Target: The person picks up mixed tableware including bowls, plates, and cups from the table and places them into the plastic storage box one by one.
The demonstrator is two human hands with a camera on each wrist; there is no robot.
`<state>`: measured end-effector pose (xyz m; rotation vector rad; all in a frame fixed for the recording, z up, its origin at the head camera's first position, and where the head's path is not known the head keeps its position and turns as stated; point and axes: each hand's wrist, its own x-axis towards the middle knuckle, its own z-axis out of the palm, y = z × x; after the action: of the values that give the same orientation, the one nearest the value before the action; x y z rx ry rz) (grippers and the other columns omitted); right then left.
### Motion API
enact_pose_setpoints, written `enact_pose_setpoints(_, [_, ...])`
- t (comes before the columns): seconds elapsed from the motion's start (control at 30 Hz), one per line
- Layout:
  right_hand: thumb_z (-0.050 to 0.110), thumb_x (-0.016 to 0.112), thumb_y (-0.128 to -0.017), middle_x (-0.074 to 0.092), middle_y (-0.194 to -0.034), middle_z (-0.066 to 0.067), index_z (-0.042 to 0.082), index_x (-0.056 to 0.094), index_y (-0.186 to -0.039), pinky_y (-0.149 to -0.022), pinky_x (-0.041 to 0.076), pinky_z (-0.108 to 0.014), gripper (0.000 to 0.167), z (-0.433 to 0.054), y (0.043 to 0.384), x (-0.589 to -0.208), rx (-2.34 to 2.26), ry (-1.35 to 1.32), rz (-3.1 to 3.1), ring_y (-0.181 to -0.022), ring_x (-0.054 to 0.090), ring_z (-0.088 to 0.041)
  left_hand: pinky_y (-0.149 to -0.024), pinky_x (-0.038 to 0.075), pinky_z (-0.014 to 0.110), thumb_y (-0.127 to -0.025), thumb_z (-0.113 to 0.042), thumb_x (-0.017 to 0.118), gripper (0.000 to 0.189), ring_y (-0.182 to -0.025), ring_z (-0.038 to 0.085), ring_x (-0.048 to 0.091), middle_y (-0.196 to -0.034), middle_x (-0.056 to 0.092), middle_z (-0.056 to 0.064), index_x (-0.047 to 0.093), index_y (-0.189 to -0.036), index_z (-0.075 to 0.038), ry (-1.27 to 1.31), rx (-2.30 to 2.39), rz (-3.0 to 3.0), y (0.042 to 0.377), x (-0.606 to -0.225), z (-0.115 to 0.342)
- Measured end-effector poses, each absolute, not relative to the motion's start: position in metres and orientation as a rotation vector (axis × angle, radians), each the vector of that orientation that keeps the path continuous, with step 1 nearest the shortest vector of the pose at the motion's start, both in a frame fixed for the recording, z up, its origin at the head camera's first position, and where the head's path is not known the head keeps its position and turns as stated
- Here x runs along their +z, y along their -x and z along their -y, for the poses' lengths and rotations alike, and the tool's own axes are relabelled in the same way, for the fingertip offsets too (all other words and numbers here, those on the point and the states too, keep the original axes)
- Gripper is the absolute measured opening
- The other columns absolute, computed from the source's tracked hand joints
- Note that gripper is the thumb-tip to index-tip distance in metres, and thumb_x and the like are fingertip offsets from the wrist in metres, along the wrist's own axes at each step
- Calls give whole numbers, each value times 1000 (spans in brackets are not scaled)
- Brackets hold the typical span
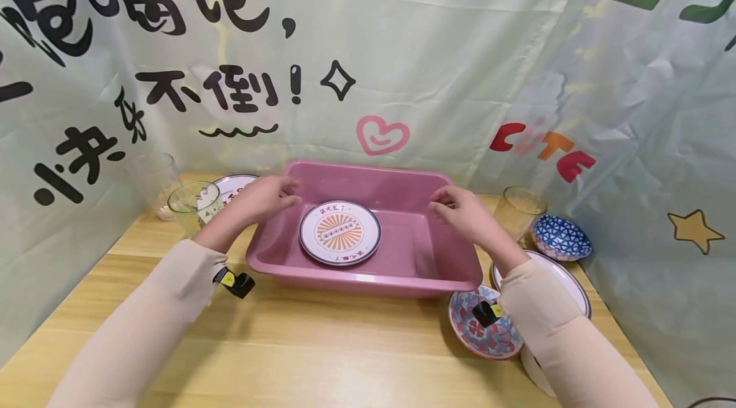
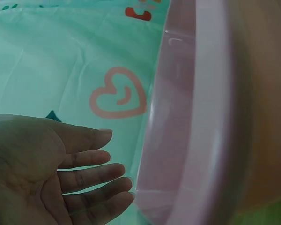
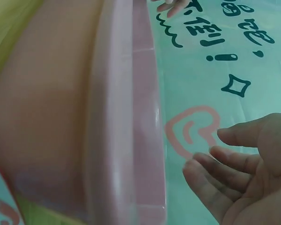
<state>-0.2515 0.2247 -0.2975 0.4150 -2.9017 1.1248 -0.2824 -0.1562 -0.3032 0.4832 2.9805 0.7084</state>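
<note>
A pink rectangular basin (image 1: 402,282) stands on the wooden table in the head view. Inside it, towards the left, lies a round white plate (image 1: 340,233) with a dark rim and an orange sunburst print. My left hand (image 1: 267,198) hovers over the basin's left end, its fingers loosely bent and holding nothing. Over the right end hangs my right hand (image 1: 462,213), likewise holding nothing, with thumb and fingers apart. Both wrist views show the basin's wall beside an empty hand, the left fingers (image 2: 96,180) nearly straight and the right fingers (image 3: 225,173) relaxed.
Left of the basin are a greenish glass (image 1: 192,204), a clear glass (image 1: 158,181) and another plate (image 1: 236,183). On the right stand an amber glass (image 1: 520,207), a blue patterned bowl (image 1: 560,237), a white plate (image 1: 566,277) and a floral bowl (image 1: 480,331). A printed curtain (image 1: 437,63) hangs behind.
</note>
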Motion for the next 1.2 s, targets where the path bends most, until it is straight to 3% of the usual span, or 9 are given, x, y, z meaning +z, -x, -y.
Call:
enact_pose_setpoints(0.27, [23,55,-101,61,-120,-22,-4,56,-124,-93,48,-52,35,-243,231,-302,1088,-297,2879,-115,56,-40,-94,48,53,-100,-27,58,44,-112,36,59,-123,63,18,53,-137,-4,-436,838,-3016,264,-303,177])
enact_pose_setpoints(0.5, [30,55,-101,49,-139,-25,-3,44,-141,-102,42,-57,53,-248,218,-311,1189,-187,2909,-129,44,-44,-91,49,53,-101,-33,55,44,-106,38,63,-120,64,20,57,-133,-3,-460,937,-3085,251,-305,201])
enact_pose_setpoints(0.7, [30,56,-101,44,-144,-26,0,38,-147,-103,41,-57,59,-252,211,-323,1289,-91,2879,-132,41,-44,-92,46,58,-102,-39,51,49,-111,40,59,-123,62,21,54,-135,-4,-394,1097,-3123,238,-302,216])
enact_pose_setpoints(0.9, [26,51,-103,31,-151,-29,-5,23,-152,-104,39,-57,63,-255,210,-341,1307,-63,2876,-131,39,-49,-91,46,58,-102,-42,49,51,-113,42,56,-125,61,22,54,-135,-3,-269,1249,-3167,229,-300,232])
enact_pose_setpoints(0.97, [22,48,-104,29,-151,-31,-6,20,-152,-105,37,-57,62,-255,210,-347,1287,-52,2881,-129,40,-49,-89,48,52,-101,-43,49,52,-111,40,57,-123,61,22,55,-134,-4,-221,1314,-3175,228,-301,238])
enact_pose_setpoints(1.03, [18,45,-105,29,-150,-32,-6,19,-152,-107,35,-57,59,-256,211,-351,1286,-34,2879,-130,39,-48,-85,51,39,-102,-43,49,52,-107,37,59,-121,62,22,56,-133,-2,-194,1380,-3179,227,-302,244])
enact_pose_setpoints(1.2, [14,41,-105,28,-150,-32,-5,18,-152,-110,32,-55,55,-257,211,-357,1431,-6,2824,-134,36,-45,-71,46,10,-102,-38,50,49,-98,22,59,-117,63,22,58,-130,0,-142,1461,-3212,226,-305,258])
